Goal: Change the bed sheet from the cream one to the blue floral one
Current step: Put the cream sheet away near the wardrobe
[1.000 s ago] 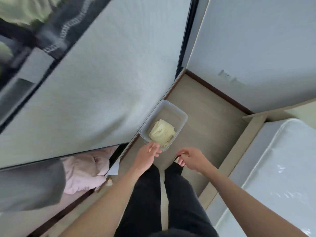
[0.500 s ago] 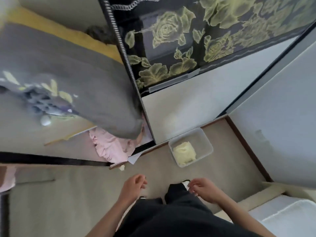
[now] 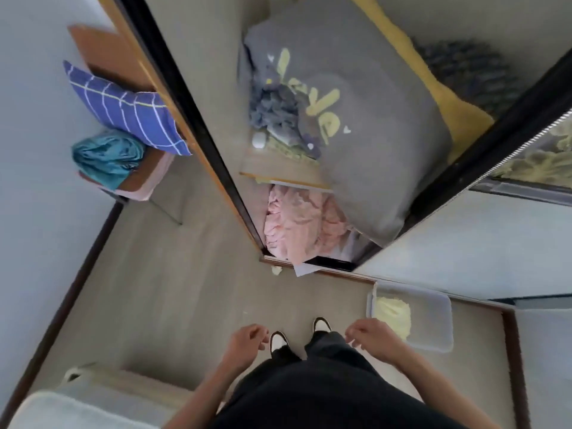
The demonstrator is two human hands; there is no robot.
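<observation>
The cream sheet (image 3: 393, 314) lies folded in a clear plastic bin (image 3: 433, 323) on the floor at the right, by the wardrobe door. My left hand (image 3: 243, 342) and my right hand (image 3: 371, 337) hang in front of me with loosely curled fingers and hold nothing. The right hand is just left of the bin, apart from it. A bare white mattress corner (image 3: 62, 410) shows at the bottom left. I see no blue floral sheet for certain; a grey bedding piece with a flower print (image 3: 309, 113) sits on the open wardrobe's shelf.
The open wardrobe (image 3: 216, 150) stands ahead, with pink bedding (image 3: 297, 227) at its bottom. A stool (image 3: 145, 178) by the left wall carries a blue striped pillow (image 3: 123, 109) and teal cloth (image 3: 105, 156). Bare floor lies between me and the stool.
I have turned left, away from the bin; it slid from centre to the right. The wardrobe's inside and the stool came into view. Both hands drew back from the bin, holding nothing.
</observation>
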